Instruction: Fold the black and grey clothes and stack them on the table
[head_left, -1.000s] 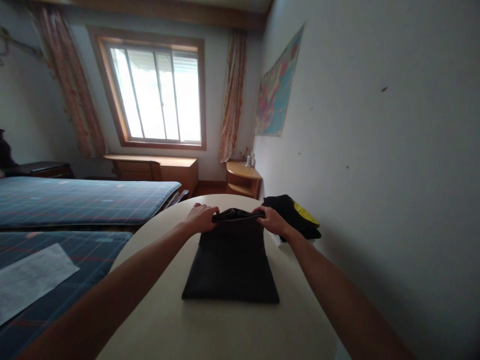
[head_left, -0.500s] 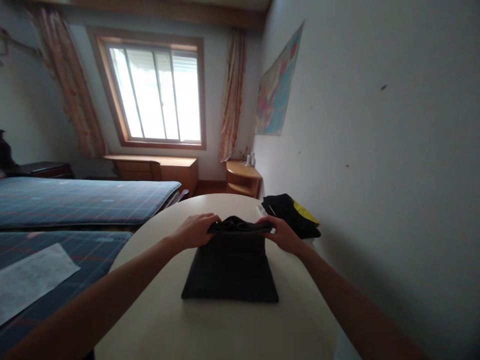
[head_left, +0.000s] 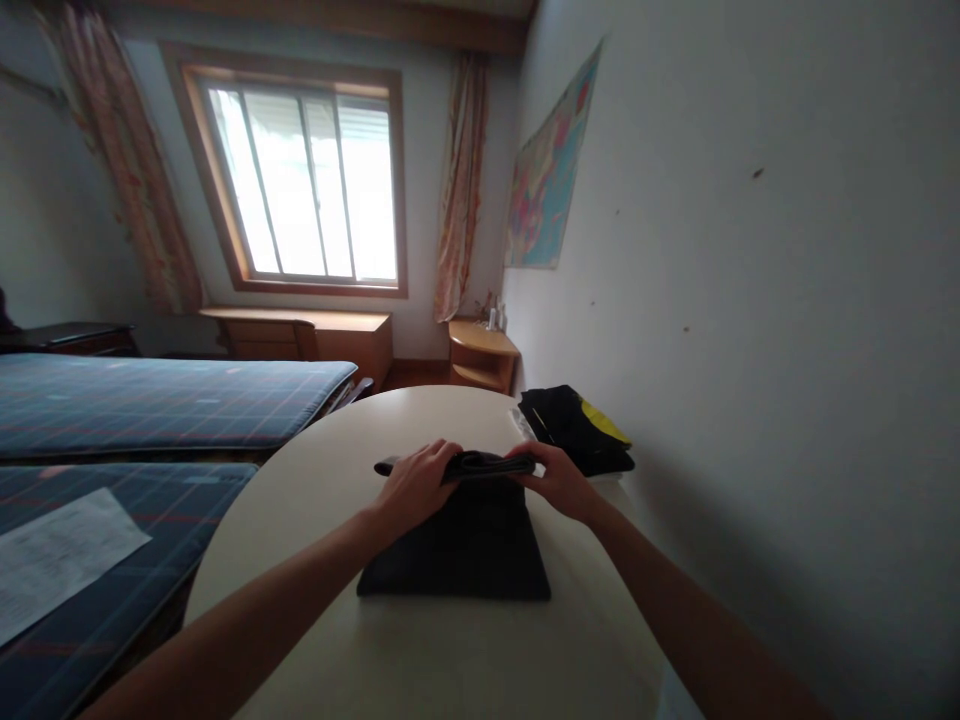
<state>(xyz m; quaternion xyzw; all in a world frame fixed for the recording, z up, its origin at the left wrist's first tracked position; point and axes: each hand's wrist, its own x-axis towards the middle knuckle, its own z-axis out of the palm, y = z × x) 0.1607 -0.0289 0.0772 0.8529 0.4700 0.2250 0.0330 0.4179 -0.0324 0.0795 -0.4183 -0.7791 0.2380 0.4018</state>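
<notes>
A folded black garment [head_left: 469,555] lies on the round white table [head_left: 360,420], its wide flat part toward me. The far end is gathered into a raised, layered fold. My left hand [head_left: 421,482] is closed over this fold left of its middle, and a flap of the cloth sticks out beyond it to the left. At the fold's right end, my right hand [head_left: 556,480] pinches the cloth, thumb underneath. The exact kind of garment cannot be made out.
A stack of folded black and yellow clothes [head_left: 574,430] lies at the table's right edge, close to the white wall [head_left: 750,420]. To the left are plaid mattresses [head_left: 172,400] with a paper sheet [head_left: 71,555]. A wooden desk [head_left: 352,335] stands below the window.
My left hand has moved right and inward along the fold, and a flap of cloth now shows to its left. The fold looks lower and flatter. My right hand still holds its end.
</notes>
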